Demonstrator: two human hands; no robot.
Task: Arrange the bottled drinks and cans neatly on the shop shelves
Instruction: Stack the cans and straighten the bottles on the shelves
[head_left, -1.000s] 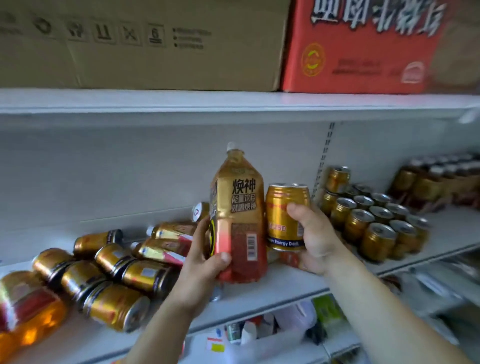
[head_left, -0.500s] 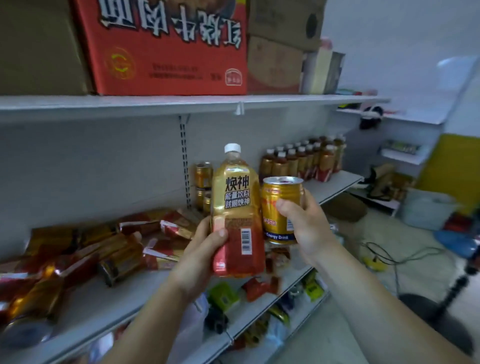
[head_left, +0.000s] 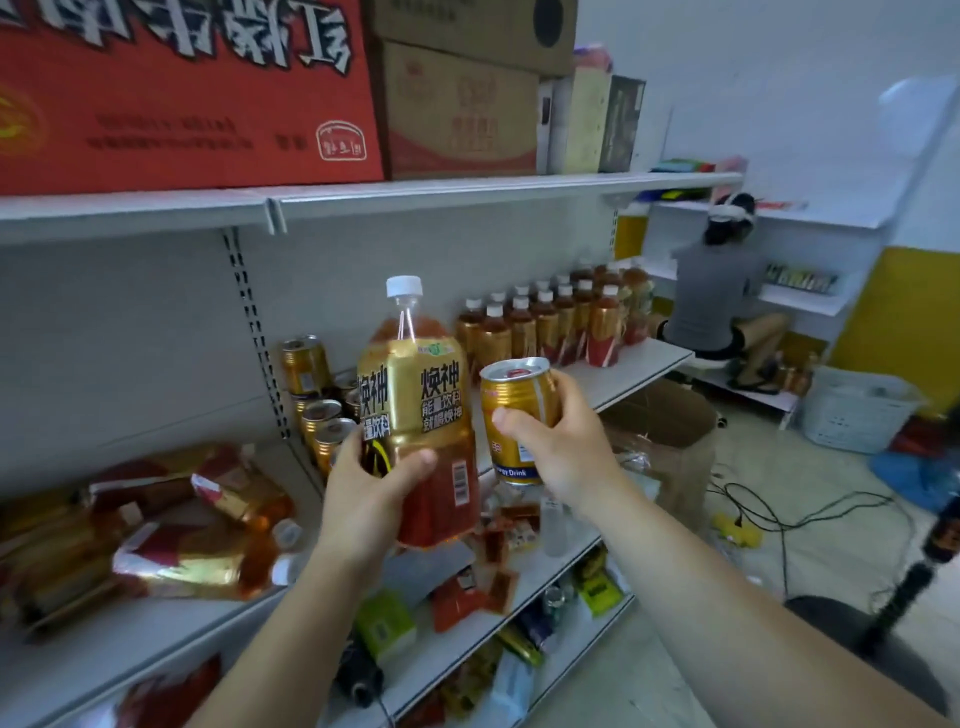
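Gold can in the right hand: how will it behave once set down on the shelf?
The gold can, gripped by the right hand, looks rigid metal, so probably stiff. Its short, squat shape should stand steadily on the shelf. On its side it would likely roll. Sealed top suggests it is full, fairly heavy.

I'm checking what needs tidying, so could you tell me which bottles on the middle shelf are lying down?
The bottles at the left end lie jumbled; those at the right end stand upright.
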